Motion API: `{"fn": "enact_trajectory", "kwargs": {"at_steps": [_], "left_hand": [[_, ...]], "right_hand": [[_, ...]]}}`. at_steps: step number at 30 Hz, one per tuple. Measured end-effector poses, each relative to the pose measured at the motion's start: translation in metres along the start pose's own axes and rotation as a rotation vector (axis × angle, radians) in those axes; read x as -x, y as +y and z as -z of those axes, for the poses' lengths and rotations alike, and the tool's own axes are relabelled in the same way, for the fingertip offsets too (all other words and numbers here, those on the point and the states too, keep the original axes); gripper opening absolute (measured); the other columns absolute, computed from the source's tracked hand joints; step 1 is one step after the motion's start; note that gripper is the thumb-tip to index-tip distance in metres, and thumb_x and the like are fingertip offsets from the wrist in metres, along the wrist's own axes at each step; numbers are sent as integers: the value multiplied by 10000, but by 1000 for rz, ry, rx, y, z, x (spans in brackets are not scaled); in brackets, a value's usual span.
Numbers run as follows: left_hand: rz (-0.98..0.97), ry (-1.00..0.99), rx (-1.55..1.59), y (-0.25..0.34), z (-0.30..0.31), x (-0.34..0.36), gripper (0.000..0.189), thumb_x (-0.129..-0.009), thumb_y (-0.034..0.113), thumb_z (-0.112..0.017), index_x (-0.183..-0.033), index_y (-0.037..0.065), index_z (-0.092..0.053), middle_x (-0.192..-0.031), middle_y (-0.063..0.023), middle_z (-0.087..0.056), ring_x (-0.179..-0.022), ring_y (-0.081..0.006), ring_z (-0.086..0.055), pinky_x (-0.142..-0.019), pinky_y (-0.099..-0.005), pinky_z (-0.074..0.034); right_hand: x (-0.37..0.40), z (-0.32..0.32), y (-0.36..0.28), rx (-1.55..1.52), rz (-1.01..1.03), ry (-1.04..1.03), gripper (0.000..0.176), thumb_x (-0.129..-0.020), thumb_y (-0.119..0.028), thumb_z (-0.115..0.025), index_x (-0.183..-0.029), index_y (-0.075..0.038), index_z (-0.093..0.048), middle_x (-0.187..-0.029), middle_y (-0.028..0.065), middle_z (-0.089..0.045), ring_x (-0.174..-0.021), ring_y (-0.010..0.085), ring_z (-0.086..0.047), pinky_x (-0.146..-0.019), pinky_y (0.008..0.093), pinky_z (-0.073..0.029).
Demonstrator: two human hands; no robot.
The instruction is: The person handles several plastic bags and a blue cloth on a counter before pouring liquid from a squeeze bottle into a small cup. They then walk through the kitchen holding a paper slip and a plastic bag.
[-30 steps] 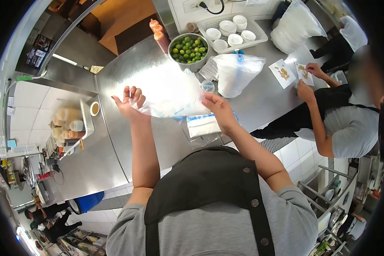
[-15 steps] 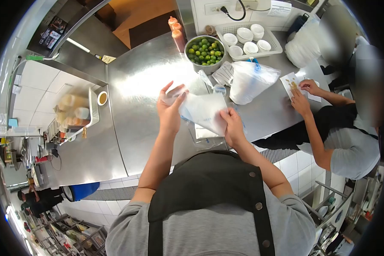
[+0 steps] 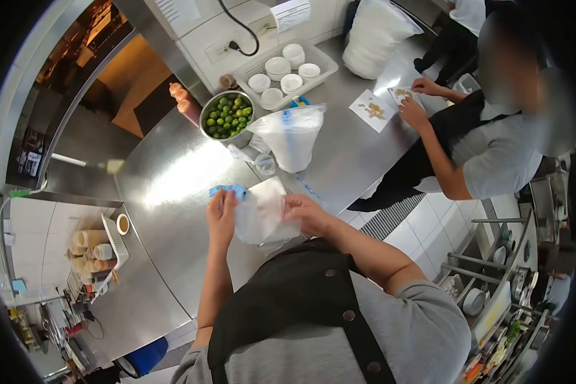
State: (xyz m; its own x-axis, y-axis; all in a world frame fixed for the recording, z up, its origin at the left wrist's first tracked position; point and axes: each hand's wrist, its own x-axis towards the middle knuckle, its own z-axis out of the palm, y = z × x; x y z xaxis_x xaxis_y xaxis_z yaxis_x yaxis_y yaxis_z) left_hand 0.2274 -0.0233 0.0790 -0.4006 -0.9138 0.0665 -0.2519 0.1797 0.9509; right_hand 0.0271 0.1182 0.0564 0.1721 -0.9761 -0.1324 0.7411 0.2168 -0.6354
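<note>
A thin clear plastic bag point(image 3: 249, 222) with blue print near its upper edge hangs between my hands. My left hand point(image 3: 221, 212) is closed, pinching its left side. My right hand point(image 3: 308, 214) is closed on the right side of it, fingers pressed together. Behind and partly under the bag lies a white square stack point(image 3: 270, 191) on the steel counter. Just beyond stands a full white plastic bag with blue print point(image 3: 289, 137), and a small clear plastic cup or lid point(image 3: 265, 164) sits to its left.
A steel bowl of limes point(image 3: 227, 116), a white basket of small cups point(image 3: 326, 67) and orange sauce bottles point(image 3: 184, 102) stand at the back of the counter point(image 3: 192, 173). At the right, a co-worker's hands point(image 3: 415, 110) work over white sheets bearing small brown pieces point(image 3: 374, 112).
My view has turned right. The clear bag has gone from stretched out and slanted to hanging lower between my hands, and my left hand has closed from spread fingers to a pinch.
</note>
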Motion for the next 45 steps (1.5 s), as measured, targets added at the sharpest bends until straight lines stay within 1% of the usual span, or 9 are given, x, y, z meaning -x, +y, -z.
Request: {"fn": "enact_trajectory", "kwargs": {"at_steps": [2, 6, 10, 17, 23, 27, 37, 43, 45], "left_hand": [[87, 44, 53, 0, 2, -1, 328, -1027, 211, -595, -767, 11, -580, -685, 5, -516, -631, -66, -431, -574, -254, -343], [-3, 17, -25, 35, 1, 4, 300, -991, 155, -631, -737, 2, -588, -722, -21, -545, -657, -96, -487, -596, -263, -376], [-226, -149, -163, 60, -12, 9, 108, -915, 46, -677, -823, -11, -677, -844, -86, -665, -753, -171, -614, -672, -288, -463], [-392, -184, -211, 80, -11, 15, 88, -873, -62, -650, -931, -12, -693, -945, -118, -686, -827, -223, -662, -762, -313, -520], [-179, -86, -79, 60, -11, 24, 207, -889, -76, -664, -1087, -13, -654, -1078, -95, -677, -956, -167, -668, -858, -288, -528], [-207, 117, -183, 75, -8, 22, 283, -891, -68, -699, -1156, -29, -606, -1054, -108, -686, -961, -153, -679, -847, -260, -536], [-209, 3, 137, 81, -5, 11, 319, -871, -44, -719, -1174, 11, -637, -907, -50, -737, -847, -121, -709, -784, -266, -556], [-292, 83, 64, 83, -3, 12, 256, -857, -53, -699, -1093, 45, -690, -1183, -109, -682, -1033, -196, -684, -844, -325, -558], [-549, 6, -223, 95, 2, 14, 217, -850, -14, -707, -1045, 81, -721, -1275, -97, -635, -1144, -244, -619, -913, -372, -525]], "right_hand": [[5, 10, -12, 186, -40, -303, 259, -940, -138, -607, -1163, -16, -654, -1090, 54, -686, -960, 128, -641, -873, 318, -535], [-12, 4, -36, 358, -83, -151, 339, -972, -238, -647, -1226, -14, -647, -1177, 73, -672, -909, 118, -636, -787, 303, -531], [-31, -43, -49, 541, 173, 151, 377, -958, -203, -697, -1271, -9, -616, -1164, 83, -648, -815, 112, -618, -689, 271, -516], [-42, -34, -38, 609, 192, 72, 338, -922, -101, -731, -1234, -17, -631, -1059, 79, -672, -758, 102, -633, -635, 249, -514], [-36, -30, -24, 676, 375, 255, 116, -909, -86, -744, -968, 5, -704, -900, 21, -635, -717, 97, -640, -650, 247, -530], [-29, -47, -42, 788, 433, 376, 97, -893, -102, -758, -928, -29, -703, -911, 6, -628, -658, 70, -597, -587, 226, -474], [-25, -69, -70, 998, 440, 276, 171, -829, -159, -813, -983, -103, -765, -911, -6, -583, -673, 75, -443, -592, 231, -349], [-29, -57, -69, 1071, 512, 235, 123, -816, -187, -822, -839, -93, -745, -921, -8, -619, -782, 67, -519, -670, 254, -366], [-27, -54, -69, 1030, 454, 221, 136, -808, -199, -831, -827, -96, -744, -902, -15, -641, -791, 64, -538, -682, 256, -367]]}}
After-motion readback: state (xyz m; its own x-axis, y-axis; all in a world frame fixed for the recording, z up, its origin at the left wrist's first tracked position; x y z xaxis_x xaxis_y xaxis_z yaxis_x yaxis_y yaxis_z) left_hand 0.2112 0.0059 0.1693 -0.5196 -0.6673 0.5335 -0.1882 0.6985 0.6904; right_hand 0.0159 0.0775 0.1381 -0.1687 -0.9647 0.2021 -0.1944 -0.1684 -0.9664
